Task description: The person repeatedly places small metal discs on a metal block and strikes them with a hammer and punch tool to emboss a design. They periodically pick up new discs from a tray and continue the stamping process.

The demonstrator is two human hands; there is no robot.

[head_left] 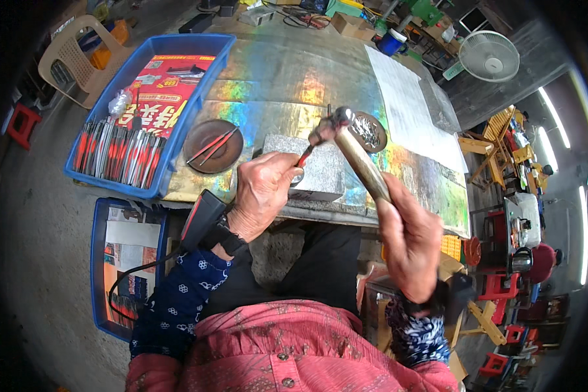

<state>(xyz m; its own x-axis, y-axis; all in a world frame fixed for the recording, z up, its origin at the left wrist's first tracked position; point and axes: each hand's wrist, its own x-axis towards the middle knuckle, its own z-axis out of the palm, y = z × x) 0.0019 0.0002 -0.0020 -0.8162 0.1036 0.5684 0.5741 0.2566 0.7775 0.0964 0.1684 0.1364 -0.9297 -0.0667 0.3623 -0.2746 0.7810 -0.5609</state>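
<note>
My right hand (410,242) grips the wooden handle of a hammer (359,163), raised with its metal head (338,119) over a grey metal block (317,171). My left hand (262,193) holds a small tool with red handles (305,155) upright on the block, near a metal ring by my fingers. Both wrists wear black straps with devices. The block lies on a metal-topped table (274,98) with rainbow sheen.
A brown round dish (213,145) holds two red-handled pieces; another dish (370,132) holds small metal bits. A blue crate (144,111) of red-handled tools stands at left, a second blue crate (121,261) lower. A paper sheet (411,111) lies right. Plastic chair, fan, red stools around.
</note>
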